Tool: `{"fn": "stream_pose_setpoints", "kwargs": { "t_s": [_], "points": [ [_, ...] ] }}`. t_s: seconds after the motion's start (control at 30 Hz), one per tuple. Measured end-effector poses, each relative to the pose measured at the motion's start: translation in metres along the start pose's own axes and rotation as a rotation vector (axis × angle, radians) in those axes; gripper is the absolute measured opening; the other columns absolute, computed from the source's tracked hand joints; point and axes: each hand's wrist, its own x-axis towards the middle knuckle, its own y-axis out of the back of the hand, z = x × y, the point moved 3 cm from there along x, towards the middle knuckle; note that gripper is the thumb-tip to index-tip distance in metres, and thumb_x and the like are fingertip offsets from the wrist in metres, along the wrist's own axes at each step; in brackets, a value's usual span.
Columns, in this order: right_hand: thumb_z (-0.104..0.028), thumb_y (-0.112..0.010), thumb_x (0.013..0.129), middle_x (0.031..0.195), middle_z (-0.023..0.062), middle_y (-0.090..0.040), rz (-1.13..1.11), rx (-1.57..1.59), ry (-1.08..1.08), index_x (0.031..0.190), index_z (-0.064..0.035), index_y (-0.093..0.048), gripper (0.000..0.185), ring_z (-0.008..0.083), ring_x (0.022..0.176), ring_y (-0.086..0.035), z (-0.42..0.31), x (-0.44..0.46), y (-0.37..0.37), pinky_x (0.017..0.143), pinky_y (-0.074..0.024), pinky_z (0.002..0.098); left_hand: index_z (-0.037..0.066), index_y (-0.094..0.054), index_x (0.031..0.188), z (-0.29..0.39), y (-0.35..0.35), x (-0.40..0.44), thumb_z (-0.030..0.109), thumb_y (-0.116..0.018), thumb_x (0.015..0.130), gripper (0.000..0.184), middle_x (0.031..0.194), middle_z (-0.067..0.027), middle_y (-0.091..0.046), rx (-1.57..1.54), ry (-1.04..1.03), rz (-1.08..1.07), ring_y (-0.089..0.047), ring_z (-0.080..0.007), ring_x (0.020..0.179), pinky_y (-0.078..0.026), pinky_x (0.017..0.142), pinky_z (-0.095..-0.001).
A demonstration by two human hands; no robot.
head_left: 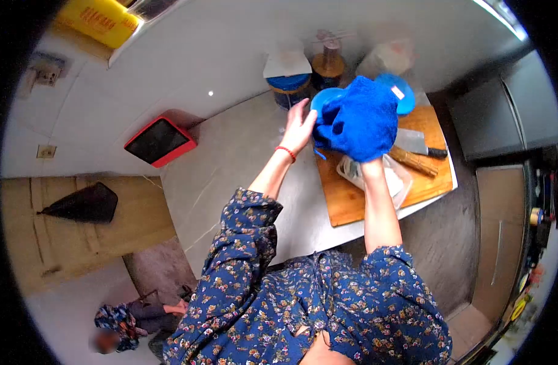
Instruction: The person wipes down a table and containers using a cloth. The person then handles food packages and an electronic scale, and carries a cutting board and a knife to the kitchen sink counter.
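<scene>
My left hand point(299, 128) grips the edge of a round blue plastic item point(326, 96), perhaps a lid or bowl, with fingers behind and thumb at the rim. A blue towel point(367, 118) is bunched against that item and covers part of it. My right hand point(371, 165) holds the towel; its fingers are hidden in the cloth. Under the towel lies a wooden cutting board point(346, 207). On the board are a clear plastic container point(402, 188) with white contents, a cleaver point(413, 142) and a brown wooden stick-like piece point(416, 162).
Behind my hands, a blue-lidded jar point(289, 85), a brown jar point(327, 68) and another round blue item point(403, 97) stand by the wall. A red-framed dark screen point(160, 143) stands on the grey countertop point(230, 152). Another person point(130, 322) sits at lower left.
</scene>
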Motion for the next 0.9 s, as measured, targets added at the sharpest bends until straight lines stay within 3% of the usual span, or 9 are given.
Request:
{"fn": "stream_pose_setpoints", "kwargs": {
  "t_s": [0.07,0.23,0.27,0.33,0.37,0.6,0.63,0.73,0.9],
  "points": [
    [-0.034,-0.058,0.075,0.097,0.0165,-0.061,-0.068,-0.104,0.008,0.088,-0.0058,-0.064,0.031,0.0339,0.093,-0.057,0.004,0.018,-0.01,0.083,-0.0432,0.0437,0.0,-0.039,0.135,0.001,-0.008,0.007,0.032,-0.048,0.092,0.054,0.136,-0.0226,-0.043,0.101,-0.047,-0.042,-0.04,-0.0328,0.128,-0.03,0.107,-0.0396],
    [-0.037,-0.052,0.08,0.105,0.0171,-0.063,-0.185,-0.203,0.049,0.094,-0.0073,-0.065,0.036,0.034,0.099,-0.058,-0.001,0.046,-0.037,0.087,-0.0436,0.0437,0.001,-0.034,0.138,-0.012,-0.025,0.0,0.026,-0.046,0.092,0.054,0.139,-0.0213,-0.04,-0.263,0.095,-0.069,-0.037,-0.0303,0.131,-0.027,0.109,-0.0366],
    [-0.034,-0.053,0.079,0.099,0.0175,-0.064,-0.057,-0.17,0.087,0.089,-0.0072,-0.066,0.031,0.034,0.093,-0.06,0.013,0.048,-0.055,0.083,-0.0455,0.0438,0.002,-0.033,0.139,-0.006,-0.023,0.002,0.026,-0.046,0.093,0.054,0.14,-0.021,-0.039,-0.263,0.083,-0.079,-0.036,-0.0306,0.131,-0.026,0.109,-0.0365],
    [-0.032,-0.052,0.079,0.091,0.0177,-0.065,-0.23,-0.266,0.189,0.083,-0.0063,-0.066,0.029,0.0352,0.086,-0.061,-0.017,0.052,-0.025,0.077,-0.0471,0.0441,0.003,-0.032,0.14,-0.016,-0.027,-0.018,0.026,-0.046,0.093,0.054,0.14,-0.0209,-0.038,-0.238,0.07,0.023,-0.035,-0.0316,0.131,-0.025,0.11,-0.037],
    [-0.029,-0.053,0.077,0.084,0.0185,-0.064,-0.016,-0.123,0.254,0.078,-0.0046,-0.065,0.027,0.0374,0.079,-0.06,-0.009,0.038,-0.042,0.07,-0.0474,0.0448,0.004,-0.03,0.141,-0.024,-0.026,-0.031,0.026,-0.045,0.094,0.054,0.141,-0.0208,-0.036,-0.25,0.108,0.048,-0.033,-0.0324,0.132,-0.024,0.11,-0.0382],
    [-0.021,-0.059,0.074,0.082,0.0198,-0.062,0.065,0.464,0.133,0.082,-0.0024,-0.065,0.021,0.0396,0.077,-0.06,-0.145,0.008,-0.011,0.068,-0.0465,0.0452,0.005,-0.029,0.142,-0.023,0.049,-0.143,0.031,-0.039,0.099,0.051,0.145,-0.0155,-0.031,-0.522,0.174,0.345,-0.027,-0.0257,0.135,-0.021,0.111,-0.0357],
    [-0.02,-0.06,0.076,0.096,0.0204,-0.064,0.073,0.406,0.272,0.096,-0.0013,-0.065,0.028,0.0387,0.091,-0.06,-0.15,-0.015,-0.042,0.083,-0.0456,0.0454,0.005,-0.029,0.142,-0.024,0.066,-0.163,0.032,-0.038,0.1,0.051,0.145,-0.0151,-0.031,-0.523,0.195,0.379,-0.027,-0.0251,0.135,-0.02,0.112,-0.0356],
    [-0.019,-0.058,0.078,0.104,0.0198,-0.063,0.113,0.435,0.326,0.1,-0.0028,-0.065,0.028,0.0397,0.096,-0.059,-0.213,-0.054,-0.052,0.086,-0.0451,0.0453,0.006,-0.029,0.143,-0.031,0.116,-0.23,0.037,-0.035,0.1,0.053,0.147,-0.0132,-0.029,-0.428,0.267,0.46,-0.024,-0.0243,0.137,-0.018,0.113,-0.0354],
    [-0.021,-0.06,0.079,0.113,0.0173,-0.061,-0.146,0.497,0.318,0.112,-0.0048,-0.062,0.037,0.0376,0.104,-0.056,-0.277,-0.096,-0.064,0.092,-0.0424,0.0439,0.012,-0.023,0.146,-0.056,0.15,-0.31,0.039,-0.035,0.1,0.055,0.148,-0.0104,-0.028,-0.699,0.385,0.52,-0.024,-0.0224,0.136,-0.02,0.112,-0.0364]
  ]
}}
